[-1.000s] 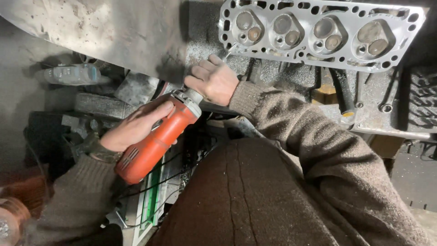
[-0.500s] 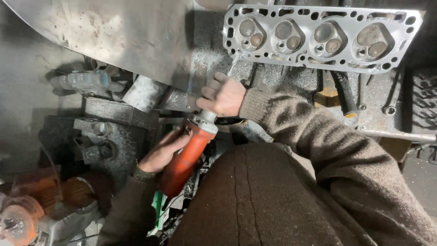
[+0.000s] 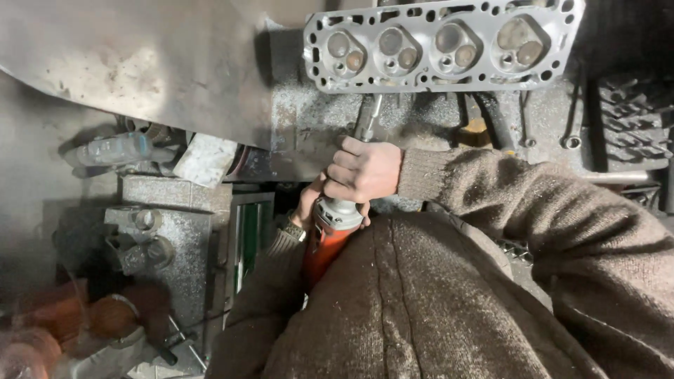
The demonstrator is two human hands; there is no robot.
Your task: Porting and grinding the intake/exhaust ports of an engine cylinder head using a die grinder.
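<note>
An orange angle grinder [image 3: 324, 247] with a grey metal head sits close to my body, at the middle of the view. My left hand [image 3: 307, 205] wraps its body from the left, mostly hidden behind the tool and my brown sleeve. My right hand [image 3: 364, 170] grips the grey head end from above, fingers curled. Just beyond the hands, a grey engine cylinder head [image 3: 441, 43] with several round chambers lies flat on the bench.
A large bent metal sheet [image 3: 140, 63] covers the upper left. A clear plastic bottle [image 3: 112, 149] and a grey metal block [image 3: 163, 231] lie at left. Wrenches [image 3: 572, 119] hang or lie at right beside a black ribbed part [image 3: 632, 119]. A green-edged case [image 3: 247, 238] stands beside my left arm.
The grinder has been drawn back toward my body and stands more upright. My left hand slid behind it, and my right hand now grips its head. The view shifted left.
</note>
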